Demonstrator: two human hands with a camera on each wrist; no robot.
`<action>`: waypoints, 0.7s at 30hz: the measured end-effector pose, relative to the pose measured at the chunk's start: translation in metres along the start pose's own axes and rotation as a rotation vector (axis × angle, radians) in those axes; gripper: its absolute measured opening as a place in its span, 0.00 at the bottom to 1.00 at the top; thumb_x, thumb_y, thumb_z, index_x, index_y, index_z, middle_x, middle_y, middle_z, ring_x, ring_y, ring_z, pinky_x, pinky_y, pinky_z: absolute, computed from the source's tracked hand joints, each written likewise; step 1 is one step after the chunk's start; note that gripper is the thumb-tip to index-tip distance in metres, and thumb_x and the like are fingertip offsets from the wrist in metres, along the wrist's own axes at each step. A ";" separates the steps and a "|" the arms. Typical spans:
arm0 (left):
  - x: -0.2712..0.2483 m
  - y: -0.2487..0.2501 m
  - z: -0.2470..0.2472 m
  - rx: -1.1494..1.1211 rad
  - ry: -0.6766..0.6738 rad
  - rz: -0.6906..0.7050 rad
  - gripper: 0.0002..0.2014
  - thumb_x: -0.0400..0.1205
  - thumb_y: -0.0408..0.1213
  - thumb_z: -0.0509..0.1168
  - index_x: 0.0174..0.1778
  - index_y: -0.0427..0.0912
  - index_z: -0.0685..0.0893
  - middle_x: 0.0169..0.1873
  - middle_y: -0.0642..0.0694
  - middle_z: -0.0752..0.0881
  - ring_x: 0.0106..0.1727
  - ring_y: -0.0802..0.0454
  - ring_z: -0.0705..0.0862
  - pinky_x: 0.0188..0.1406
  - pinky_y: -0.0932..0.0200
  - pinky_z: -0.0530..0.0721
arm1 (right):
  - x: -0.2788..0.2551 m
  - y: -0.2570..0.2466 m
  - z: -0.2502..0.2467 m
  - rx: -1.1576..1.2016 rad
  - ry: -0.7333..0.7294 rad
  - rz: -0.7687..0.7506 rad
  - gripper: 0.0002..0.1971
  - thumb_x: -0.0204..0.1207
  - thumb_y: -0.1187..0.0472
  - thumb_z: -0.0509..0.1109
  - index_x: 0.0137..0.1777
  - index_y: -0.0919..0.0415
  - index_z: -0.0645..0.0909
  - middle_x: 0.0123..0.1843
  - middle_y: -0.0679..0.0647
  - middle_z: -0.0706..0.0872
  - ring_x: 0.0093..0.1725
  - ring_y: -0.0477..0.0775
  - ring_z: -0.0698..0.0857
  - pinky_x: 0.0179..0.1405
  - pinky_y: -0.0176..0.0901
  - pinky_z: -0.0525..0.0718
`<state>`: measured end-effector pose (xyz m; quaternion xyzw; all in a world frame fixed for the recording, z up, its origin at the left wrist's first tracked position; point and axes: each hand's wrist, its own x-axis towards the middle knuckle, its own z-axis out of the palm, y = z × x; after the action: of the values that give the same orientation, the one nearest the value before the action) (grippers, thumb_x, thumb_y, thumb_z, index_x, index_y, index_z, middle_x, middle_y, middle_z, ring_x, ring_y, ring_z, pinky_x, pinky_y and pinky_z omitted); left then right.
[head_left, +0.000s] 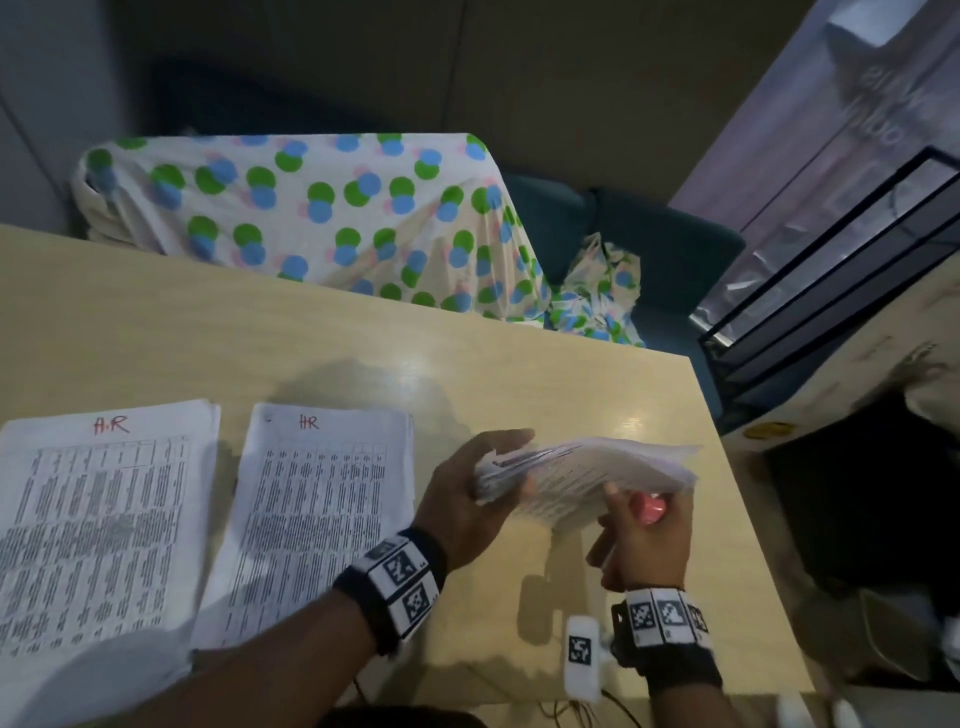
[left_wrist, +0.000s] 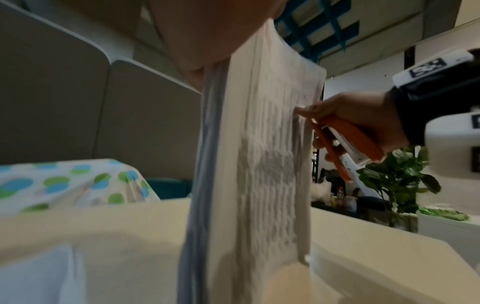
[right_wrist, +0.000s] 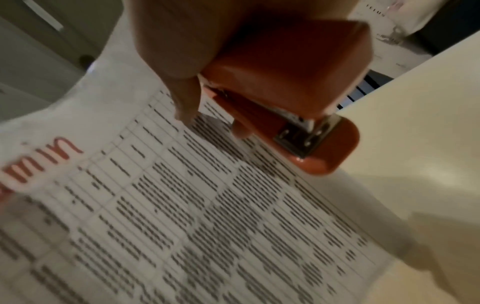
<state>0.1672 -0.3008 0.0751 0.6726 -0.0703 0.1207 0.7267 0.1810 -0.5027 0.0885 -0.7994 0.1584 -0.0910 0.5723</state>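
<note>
My left hand (head_left: 480, 483) grips one end of a thick sheaf of printed pages (head_left: 587, 475), held above the table. My right hand (head_left: 644, 535) holds an orange stapler (head_left: 649, 508) under the sheaf's near edge, its fingertips touching the paper. In the left wrist view the sheaf (left_wrist: 259, 154) hangs edge-on and the stapler (left_wrist: 345, 142) sits beside it in the right hand. The right wrist view shows the stapler (right_wrist: 291, 92) over a printed table sheet (right_wrist: 207, 216) with red handwriting. Two stacks marked in red lie on the table: a left stack (head_left: 98, 519) and a middle stack (head_left: 311, 519).
The light wooden table (head_left: 363, 353) ends at a right edge near my right hand. Behind it a dotted cloth (head_left: 311, 218) covers a bulky thing. A black-framed shelf (head_left: 831, 291) stands at the right, a dark bag (head_left: 857, 493) below it. A potted plant (left_wrist: 400, 181) shows far off.
</note>
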 end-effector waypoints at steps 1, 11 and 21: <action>0.004 0.005 -0.002 0.014 0.003 0.014 0.15 0.77 0.47 0.68 0.58 0.50 0.84 0.52 0.55 0.89 0.52 0.57 0.87 0.48 0.58 0.86 | 0.002 -0.008 -0.004 0.044 0.008 -0.028 0.25 0.75 0.68 0.75 0.69 0.54 0.70 0.44 0.74 0.84 0.23 0.79 0.81 0.09 0.49 0.79; 0.017 0.007 -0.001 0.071 0.056 -0.008 0.08 0.80 0.43 0.65 0.52 0.59 0.84 0.41 0.67 0.88 0.45 0.61 0.88 0.40 0.56 0.89 | 0.014 -0.036 -0.012 -0.091 -0.004 -0.155 0.06 0.79 0.65 0.71 0.51 0.62 0.77 0.34 0.73 0.85 0.19 0.79 0.79 0.12 0.65 0.77; 0.016 0.001 -0.005 0.060 0.083 -0.063 0.12 0.77 0.52 0.66 0.56 0.62 0.81 0.43 0.62 0.88 0.46 0.63 0.88 0.41 0.63 0.88 | 0.006 -0.025 0.002 0.021 0.032 -0.023 0.09 0.81 0.65 0.70 0.48 0.71 0.75 0.32 0.82 0.80 0.14 0.72 0.77 0.12 0.59 0.75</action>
<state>0.1817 -0.2945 0.0802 0.6903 -0.0153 0.1276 0.7120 0.1910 -0.4959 0.1116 -0.7935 0.1572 -0.1119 0.5771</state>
